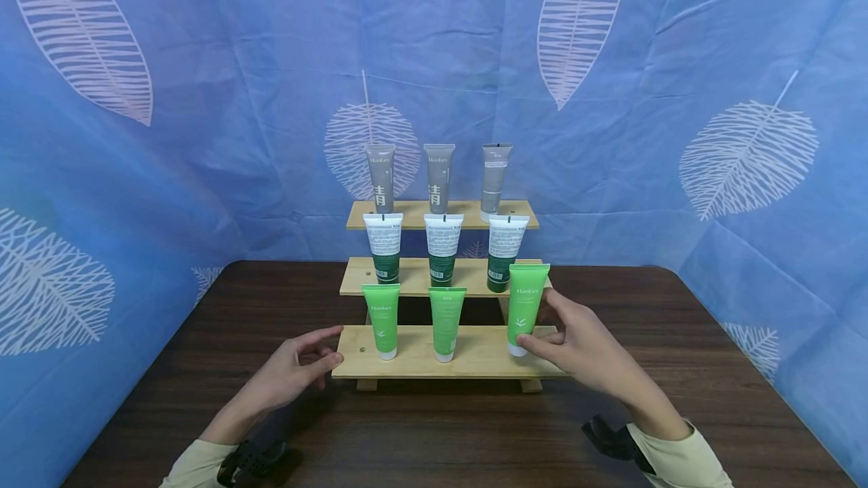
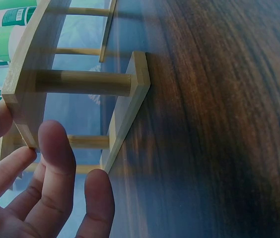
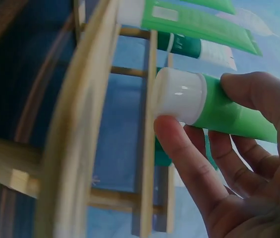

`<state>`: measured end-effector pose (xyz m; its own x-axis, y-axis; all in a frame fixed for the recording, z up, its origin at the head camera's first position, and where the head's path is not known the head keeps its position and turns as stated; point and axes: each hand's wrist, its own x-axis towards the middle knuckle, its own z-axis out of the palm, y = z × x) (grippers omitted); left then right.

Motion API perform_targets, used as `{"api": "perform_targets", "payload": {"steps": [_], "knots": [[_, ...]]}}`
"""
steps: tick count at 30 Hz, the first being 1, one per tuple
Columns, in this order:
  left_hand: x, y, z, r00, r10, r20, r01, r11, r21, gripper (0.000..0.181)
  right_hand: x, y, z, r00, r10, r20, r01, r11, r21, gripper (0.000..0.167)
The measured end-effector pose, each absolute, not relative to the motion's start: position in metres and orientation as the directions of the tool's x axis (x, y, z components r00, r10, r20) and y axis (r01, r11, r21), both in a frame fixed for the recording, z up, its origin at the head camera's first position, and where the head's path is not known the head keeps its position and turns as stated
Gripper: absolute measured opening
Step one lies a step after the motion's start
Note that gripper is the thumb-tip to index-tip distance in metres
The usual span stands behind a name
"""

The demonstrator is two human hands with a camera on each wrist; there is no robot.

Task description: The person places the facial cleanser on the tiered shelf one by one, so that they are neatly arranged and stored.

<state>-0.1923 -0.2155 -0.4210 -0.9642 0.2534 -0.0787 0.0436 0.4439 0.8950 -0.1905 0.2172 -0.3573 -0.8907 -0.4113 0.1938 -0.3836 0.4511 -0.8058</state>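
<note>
My right hand [image 1: 583, 337] grips a green squeeze tube [image 1: 526, 303] between thumb and fingers at the right part of the bottom shelf. In the right wrist view its white cap [image 3: 179, 96] points down, a small gap above the shelf board. Two more green tubes, one at the left [image 1: 382, 318] and one in the middle [image 1: 446, 322], stand cap-down on that shelf. My left hand [image 1: 291, 367] touches the left end of the bottom shelf [image 1: 414, 367] with its fingertips. In the left wrist view, its other fingers [image 2: 55, 144] hang loosely curved beside the board.
The tiered wooden stand has a middle shelf [image 1: 468, 277] with three white-and-green tubes [image 1: 444, 247] and a top shelf [image 1: 468, 209] with three grey tubes [image 1: 439, 175]. It stands on a dark wooden table [image 1: 434, 435]. Behind hangs a blue leaf-print cloth [image 1: 271, 134].
</note>
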Motion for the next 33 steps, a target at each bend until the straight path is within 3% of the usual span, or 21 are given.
{"api": "perform_targets", "payload": {"steps": [4,8,24,33], "knots": [[-0.192,-0.216,-0.422,-0.965,0.249,-0.081,0.040,0.444,0.895,0.061,-0.193,0.211,-0.366,-0.870,-0.465,0.166,-0.396,0.455,-0.797,0.058],[-0.193,-0.216,-0.422,-0.964,0.255,-0.074,0.049,0.443,0.895,0.061,-0.195,0.208,-0.371,-0.857,-0.500,0.127,-0.383,0.453,-0.805,0.064],[-0.192,-0.216,-0.422,-0.965,0.253,-0.070,0.049,0.435,0.899,0.062,-0.197,0.205,-0.375,-0.869,-0.480,0.120,-0.388,0.512,-0.766,0.064],[-0.192,-0.215,-0.422,-0.966,0.245,-0.077,0.038,0.433,0.901,0.062,-0.197,0.205,-0.375,-0.873,-0.474,0.118,-0.379,0.503,-0.777,0.051]]}}
